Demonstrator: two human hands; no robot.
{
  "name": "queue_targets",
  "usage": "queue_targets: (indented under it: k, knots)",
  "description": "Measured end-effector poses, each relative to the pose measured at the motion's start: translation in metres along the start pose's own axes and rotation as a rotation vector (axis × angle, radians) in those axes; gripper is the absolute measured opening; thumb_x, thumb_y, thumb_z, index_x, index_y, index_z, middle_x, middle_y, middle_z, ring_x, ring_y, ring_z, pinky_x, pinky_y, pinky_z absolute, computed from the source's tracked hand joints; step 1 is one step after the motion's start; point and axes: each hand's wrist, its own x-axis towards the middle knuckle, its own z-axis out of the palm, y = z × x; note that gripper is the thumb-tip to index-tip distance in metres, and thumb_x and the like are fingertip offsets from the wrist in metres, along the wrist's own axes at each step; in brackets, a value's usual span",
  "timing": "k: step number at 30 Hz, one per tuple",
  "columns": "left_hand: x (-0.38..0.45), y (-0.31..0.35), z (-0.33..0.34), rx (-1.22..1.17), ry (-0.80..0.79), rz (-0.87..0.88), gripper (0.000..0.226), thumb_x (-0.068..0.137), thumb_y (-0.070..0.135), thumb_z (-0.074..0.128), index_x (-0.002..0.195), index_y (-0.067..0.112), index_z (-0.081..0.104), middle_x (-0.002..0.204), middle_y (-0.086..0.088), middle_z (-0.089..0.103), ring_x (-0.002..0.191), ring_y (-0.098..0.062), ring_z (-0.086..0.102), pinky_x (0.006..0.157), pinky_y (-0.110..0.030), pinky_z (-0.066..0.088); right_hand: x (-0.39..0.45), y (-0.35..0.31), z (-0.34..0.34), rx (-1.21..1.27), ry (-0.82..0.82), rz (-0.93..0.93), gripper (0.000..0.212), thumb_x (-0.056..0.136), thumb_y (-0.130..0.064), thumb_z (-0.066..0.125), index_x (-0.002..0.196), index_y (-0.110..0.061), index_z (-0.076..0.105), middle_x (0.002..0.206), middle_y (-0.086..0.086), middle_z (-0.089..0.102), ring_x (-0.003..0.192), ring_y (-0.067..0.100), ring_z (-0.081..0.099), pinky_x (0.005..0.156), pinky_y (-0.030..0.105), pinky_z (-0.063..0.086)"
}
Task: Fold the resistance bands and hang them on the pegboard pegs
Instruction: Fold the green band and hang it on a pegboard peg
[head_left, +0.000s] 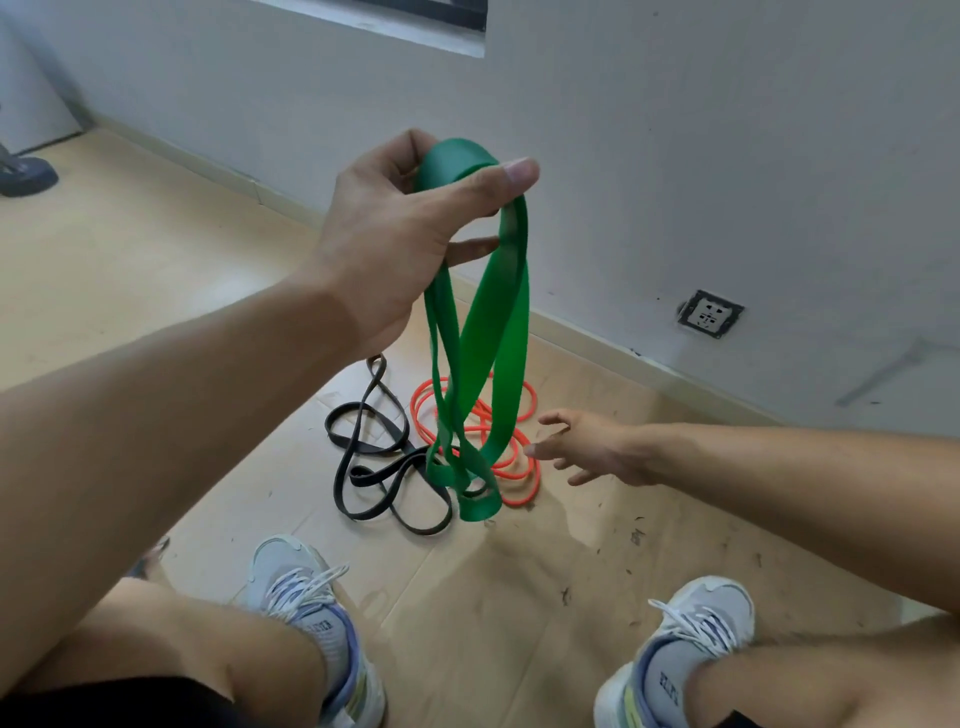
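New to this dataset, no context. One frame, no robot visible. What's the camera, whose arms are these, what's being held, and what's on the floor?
There is no machine here: a person does the job bare-handed. The single picture comes from a wide-angle camera worn on the person's head, looking forward and down, so the arms and the two grey sneakers belong to the wearer.

The left hand is raised and grips the top of a green resistance band, which hangs down in several loops; its lowest loops reach about floor level. The right hand is low, fingers spread and holding nothing, close to the band's lower loops.

On the wooden floor lie a black band and an orange band, both in loose tangles. Behind is a white wall with a power socket. No pegboard is in view.
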Motion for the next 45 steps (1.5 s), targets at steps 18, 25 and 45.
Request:
queue_targets:
  k: [18, 25, 45]
  knots:
    - [0.006, 0.0, -0.019, -0.02, 0.066, -0.03, 0.021, 0.084, 0.02, 0.081, 0.085, 0.014, 0.061, 0.094, -0.006, 0.07, 0.091, -0.022, 0.073, 0.076, -0.034, 0.062, 0.013, 0.017, -0.005, 0.105, -0.04, 0.023, 0.042, 0.105, -0.037, 0.055, 0.139, -0.012, 0.059, 0.136, 0.006, 0.064, 0.124, 0.026, 0.059, 0.104, 0.04, 0.05]
    - [0.015, -0.035, -0.074, 0.208, 0.265, -0.098, 0.038, 0.072, 0.028, 0.091, 0.091, 0.014, 0.062, 0.098, -0.011, 0.074, 0.09, -0.024, 0.077, 0.087, -0.041, 0.063, -0.002, 0.009, -0.033, 0.353, -0.196, 0.007, 0.025, 0.1, -0.034, 0.062, 0.112, -0.015, 0.073, 0.116, 0.006, 0.075, 0.117, 0.023, 0.066, 0.106, 0.039, 0.05]
    - [-0.002, -0.026, -0.038, 0.354, -0.001, -0.077, 0.046, 0.061, 0.034, 0.09, 0.084, 0.007, 0.059, 0.091, -0.012, 0.066, 0.098, -0.037, 0.073, 0.088, -0.042, 0.063, -0.01, 0.007, -0.041, -0.509, 0.073, -0.121, 0.092, 0.081, -0.031, 0.086, 0.158, -0.025, 0.036, 0.157, 0.008, 0.046, 0.135, 0.024, 0.054, 0.102, 0.026, 0.044]
